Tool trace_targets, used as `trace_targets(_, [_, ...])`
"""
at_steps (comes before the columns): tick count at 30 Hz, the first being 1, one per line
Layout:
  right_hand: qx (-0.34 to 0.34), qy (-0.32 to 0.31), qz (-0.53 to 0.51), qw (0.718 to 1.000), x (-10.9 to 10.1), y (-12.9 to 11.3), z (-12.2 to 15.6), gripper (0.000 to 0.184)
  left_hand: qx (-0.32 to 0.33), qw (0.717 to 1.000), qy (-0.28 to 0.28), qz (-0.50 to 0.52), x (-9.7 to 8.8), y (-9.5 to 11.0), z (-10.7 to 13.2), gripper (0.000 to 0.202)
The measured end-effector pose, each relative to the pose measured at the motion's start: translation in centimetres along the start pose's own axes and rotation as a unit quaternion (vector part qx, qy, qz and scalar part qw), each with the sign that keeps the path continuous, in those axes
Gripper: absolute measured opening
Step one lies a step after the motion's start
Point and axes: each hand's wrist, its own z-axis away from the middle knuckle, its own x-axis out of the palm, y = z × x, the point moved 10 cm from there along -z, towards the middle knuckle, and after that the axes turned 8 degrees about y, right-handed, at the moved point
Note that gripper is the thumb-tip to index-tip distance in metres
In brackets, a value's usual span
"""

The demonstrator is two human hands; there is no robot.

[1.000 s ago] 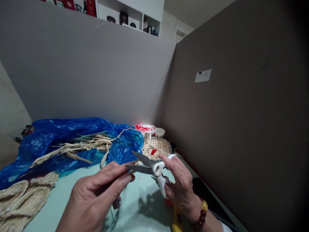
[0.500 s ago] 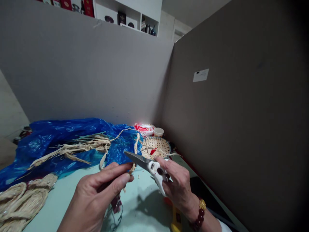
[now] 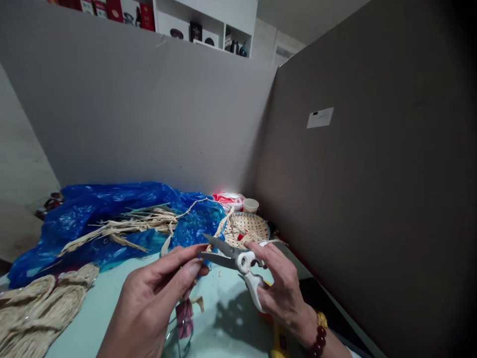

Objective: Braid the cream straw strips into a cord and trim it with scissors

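In my right hand (image 3: 279, 278) is a pair of white-handled scissors (image 3: 246, 263), fingers wrapped round the grips and the blades spread apart. Their tips reach the fingertips of my left hand (image 3: 164, 286). That hand pinches a strand of pale twisted straw cord (image 3: 222, 226), which rises between the blades. Below the left fingers hang a pink tag-like piece (image 3: 184, 318) and dark thin wires, partly hidden by the hand. How the tag joins the cord I cannot tell.
Dry straw strips (image 3: 137, 226) lie on a blue plastic bag (image 3: 112, 199). Woven straw pieces (image 3: 48, 303) sit at the left. A basket (image 3: 263, 226) with scraps, a paper cup (image 3: 251, 205) and a red-white packet (image 3: 228, 200) stand behind. A yellow tool (image 3: 278, 343) lies near my right wrist.
The scissors have opened and their blades now straddle the cord at my left fingertips. The pink piece hangs more in view below my left hand. The whole view has shifted slightly.
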Motion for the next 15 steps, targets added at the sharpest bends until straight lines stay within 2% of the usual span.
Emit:
trace_targets(4, [0.000,-0.015,-0.005,1.000,0.2,0.4,0.2,0.066,0.084,0.994,0.006,-0.066,-0.2,1.0,0.2,0.022])
trace_targets(8, [-0.023,-0.014,0.004,1.000,0.0,0.1,0.0,0.062,0.140,0.984,0.010,-0.113,0.0,1.9,0.6,0.015])
trace_targets(12, [-0.031,-0.019,0.012,0.999,-0.1,0.1,0.1,0.063,0.159,0.978,-0.002,-0.132,0.2,2.3,0.6,0.016])
trace_targets(15, [-0.029,-0.025,0.017,0.999,0.1,0.2,0.3,0.066,0.165,0.974,-0.036,-0.148,0.8,2.2,0.5,0.016])
